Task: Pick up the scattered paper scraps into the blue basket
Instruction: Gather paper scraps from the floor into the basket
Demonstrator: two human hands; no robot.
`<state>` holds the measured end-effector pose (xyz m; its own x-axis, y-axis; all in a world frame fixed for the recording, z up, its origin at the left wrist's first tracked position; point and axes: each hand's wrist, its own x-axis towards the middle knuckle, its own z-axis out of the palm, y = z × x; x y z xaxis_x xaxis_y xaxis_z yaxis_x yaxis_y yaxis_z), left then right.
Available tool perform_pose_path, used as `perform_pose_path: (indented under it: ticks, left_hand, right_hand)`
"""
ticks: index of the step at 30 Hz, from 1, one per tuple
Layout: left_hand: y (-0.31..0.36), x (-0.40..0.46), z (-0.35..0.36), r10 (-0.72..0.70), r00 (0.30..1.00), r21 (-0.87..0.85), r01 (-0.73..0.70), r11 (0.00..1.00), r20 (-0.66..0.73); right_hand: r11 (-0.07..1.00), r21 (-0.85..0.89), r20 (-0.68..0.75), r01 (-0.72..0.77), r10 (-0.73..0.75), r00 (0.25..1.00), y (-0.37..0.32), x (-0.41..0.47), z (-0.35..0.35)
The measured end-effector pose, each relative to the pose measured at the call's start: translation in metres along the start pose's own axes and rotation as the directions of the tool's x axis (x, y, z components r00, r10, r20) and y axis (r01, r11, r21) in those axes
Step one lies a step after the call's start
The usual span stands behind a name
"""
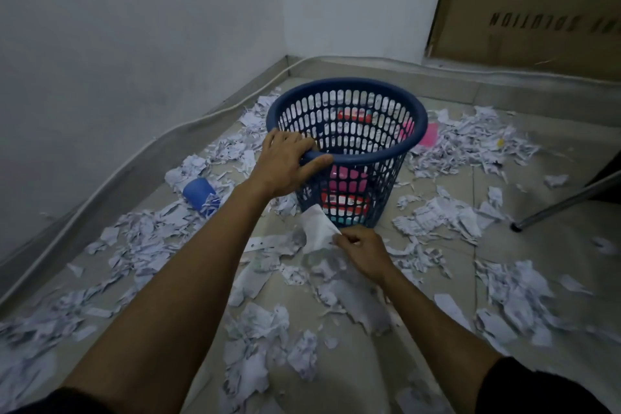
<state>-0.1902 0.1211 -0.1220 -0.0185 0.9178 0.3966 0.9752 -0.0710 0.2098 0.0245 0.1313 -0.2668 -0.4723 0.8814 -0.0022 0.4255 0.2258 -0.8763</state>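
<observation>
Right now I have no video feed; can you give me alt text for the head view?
The left hand grips the near rim of the blue basket while the right hand pinches a white paper scrap at the basket's base. Torn paper scraps litter the tiled floor all around, and pink and red items show through the basket's slots.

Both arms stretched fwd, bare forearms, dark sleeves at bottom edge. Left hand (285, 161) palm down, fingers curled over w/ thumb wrapped under in a grip. Right hand (361, 250) lower, nearer, fingertips pinched together.
</observation>
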Motion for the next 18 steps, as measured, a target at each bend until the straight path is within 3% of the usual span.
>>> perform_pose_path:
  ticks: [6,14,18]
  left_hand:
    - [0.004,-0.001,-0.006,-0.038,0.999,-0.010,0.038,0.999,0.033]
    - [0.021,0.002,0.003,-0.055,0.998,-0.019,0.055,0.998,-0.004]
    - [0.023,-0.002,0.005,-0.054,0.998,-0.044,0.054,0.998,-0.013]
  right_hand:
    - [0.993,0.118,-0.062,0.020,-0.013,0.998,-0.035,-0.006,-0.070]
    - [0.975,0.159,-0.348,0.156,-0.092,0.933,-0.107,0.004,-0.149]
    - [0.962,0.194,-0.410,0.191,-0.097,0.907,-0.143,0.019,-0.162]
